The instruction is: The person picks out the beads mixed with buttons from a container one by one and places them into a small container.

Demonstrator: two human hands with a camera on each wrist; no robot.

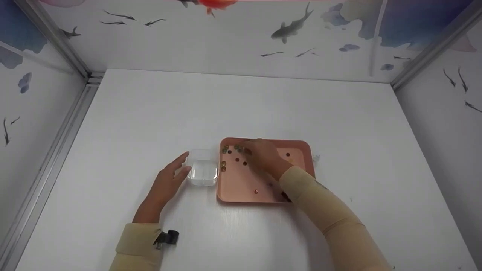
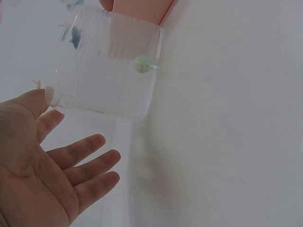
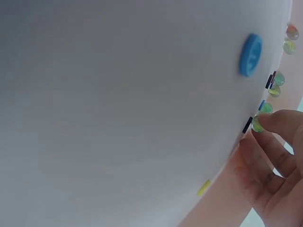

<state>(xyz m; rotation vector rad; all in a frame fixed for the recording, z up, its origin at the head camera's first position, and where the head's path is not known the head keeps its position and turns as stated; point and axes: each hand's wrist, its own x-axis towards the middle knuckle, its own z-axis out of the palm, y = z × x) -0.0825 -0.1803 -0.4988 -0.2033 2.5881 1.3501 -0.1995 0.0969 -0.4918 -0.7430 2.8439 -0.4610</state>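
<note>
The left hand (image 1: 167,178) is holding its fingers apart, empty, beside a clear plastic box (image 1: 202,165) showing one marble (image 2: 143,64) through its wall. Rightward, a pink tray (image 1: 237,184) is running lengthwise left-right, holding more marbles (image 1: 223,166); at its far left, the right hand (image 1: 263,154) is pinching a glass marble (image 3: 258,124).

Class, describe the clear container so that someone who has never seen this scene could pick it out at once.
On the white table, find the pink tray. In the head view, the clear container sits just left of that tray, between it and the left hand. Unlike the opaque pink tray, it is colourless and see-through.
</note>
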